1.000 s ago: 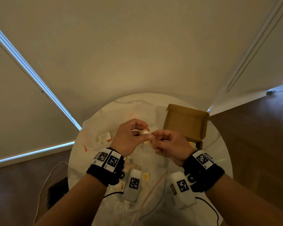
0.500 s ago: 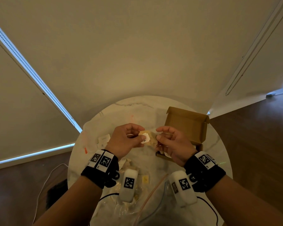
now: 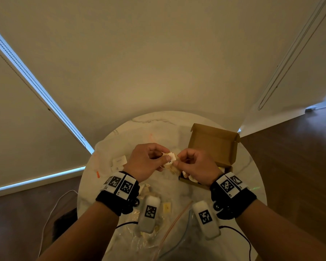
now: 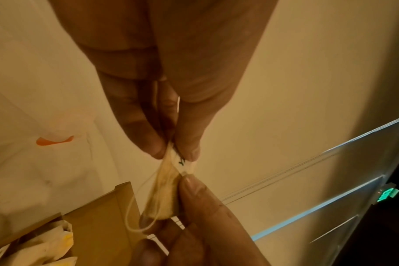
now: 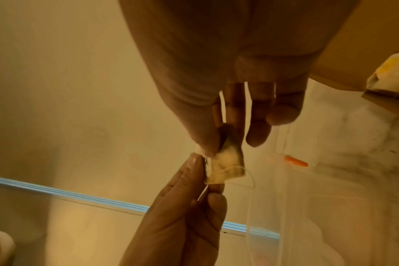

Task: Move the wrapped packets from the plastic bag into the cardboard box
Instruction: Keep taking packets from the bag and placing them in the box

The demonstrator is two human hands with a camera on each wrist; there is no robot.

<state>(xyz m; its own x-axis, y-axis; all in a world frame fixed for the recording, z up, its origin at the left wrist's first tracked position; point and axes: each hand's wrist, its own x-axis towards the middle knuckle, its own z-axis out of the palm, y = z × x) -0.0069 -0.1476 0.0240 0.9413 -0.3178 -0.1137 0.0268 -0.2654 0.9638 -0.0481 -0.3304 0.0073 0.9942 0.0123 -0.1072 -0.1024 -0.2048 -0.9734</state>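
A small tan packet [image 3: 170, 159] with a white tag and a loose string hangs between both hands above the middle of the table. My left hand [image 3: 165, 157] pinches the tag end [image 4: 185, 162] between thumb and forefinger. Thumb and fingers of my right hand [image 3: 177, 161] pinch the packet's body [image 5: 228, 160]. The cardboard box [image 3: 214, 146] stands open just right of the hands, with several packets [image 4: 46, 241] inside. The clear plastic bag [image 3: 149, 240] lies crumpled under my forearms, holding more packets [image 3: 167, 207].
The round marble table [image 3: 158, 125] ends close behind the box and near my body. A second clear bag with an orange mark [image 3: 97, 174] and two white packets [image 3: 119, 161] lie at the left. A wall stands behind; a white cable [image 3: 51, 213] trails on the floor.
My two hands have come closer together, and the packet between them has turned and bunched up. It stays at the same height beside the box.
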